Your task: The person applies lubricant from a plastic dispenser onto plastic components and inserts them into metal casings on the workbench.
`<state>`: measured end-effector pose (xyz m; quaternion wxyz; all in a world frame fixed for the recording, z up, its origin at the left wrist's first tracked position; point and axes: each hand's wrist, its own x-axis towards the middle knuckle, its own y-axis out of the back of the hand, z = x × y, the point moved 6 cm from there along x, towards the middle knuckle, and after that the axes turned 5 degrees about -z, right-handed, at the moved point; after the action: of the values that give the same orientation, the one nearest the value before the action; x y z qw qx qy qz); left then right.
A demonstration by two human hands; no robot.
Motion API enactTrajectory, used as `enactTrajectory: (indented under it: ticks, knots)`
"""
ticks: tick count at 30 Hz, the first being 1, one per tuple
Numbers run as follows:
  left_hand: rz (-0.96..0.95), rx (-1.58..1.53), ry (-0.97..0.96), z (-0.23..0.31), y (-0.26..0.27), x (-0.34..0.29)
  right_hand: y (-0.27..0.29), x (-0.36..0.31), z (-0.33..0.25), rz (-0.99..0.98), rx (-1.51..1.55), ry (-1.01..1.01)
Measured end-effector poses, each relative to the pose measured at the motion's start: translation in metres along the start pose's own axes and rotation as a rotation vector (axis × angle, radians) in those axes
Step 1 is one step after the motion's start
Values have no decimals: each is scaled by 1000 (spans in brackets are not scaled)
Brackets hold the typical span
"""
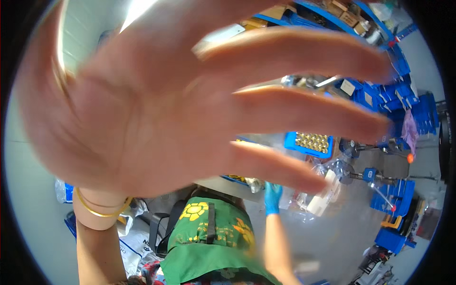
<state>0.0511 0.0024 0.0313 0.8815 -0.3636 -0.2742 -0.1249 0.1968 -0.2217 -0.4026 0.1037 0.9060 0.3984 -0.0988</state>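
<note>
My left hand (156, 109) is held up close to the camera and covers much of the view. It is bare and blurred, with fingers spread wide and nothing in the palm. A gold bangle (102, 213) circles its wrist. Farther down, my right hand (272, 197) wears a blue glove and rests near the worktable's edge. Beside it lies a crumpled whitish thing (255, 184) that I cannot make out. The right fingers are too small and partly hidden to read. Beyond them is a blue tray (309, 153) filled with rows of small brass-coloured parts.
A white box (324, 192) and clear plastic wrap (338, 167) lie right of my gloved hand. Blue bins (399, 97) line the far right, near bench tools with red-orange knobs (410, 158). My green apron (209, 237) shows below; white sacks (135, 244) lie left of it.
</note>
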Motion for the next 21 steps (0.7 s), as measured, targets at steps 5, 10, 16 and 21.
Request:
enactTrajectory:
  ticks: [5,10,16,21]
  knots:
    - [1230,505,99,-37,135,-307,104,-118,190,79,-588,-367]
    - [1258,883,2060,-256,71,-673,217,-293,371,-511,-1566,-721]
    - [882,644,2498,-351,1,-750,186,-280,382,-674,-1523,-853]
    - [836,499,2518,-341,8,-769,202,-275,354,-786,-1493,-939]
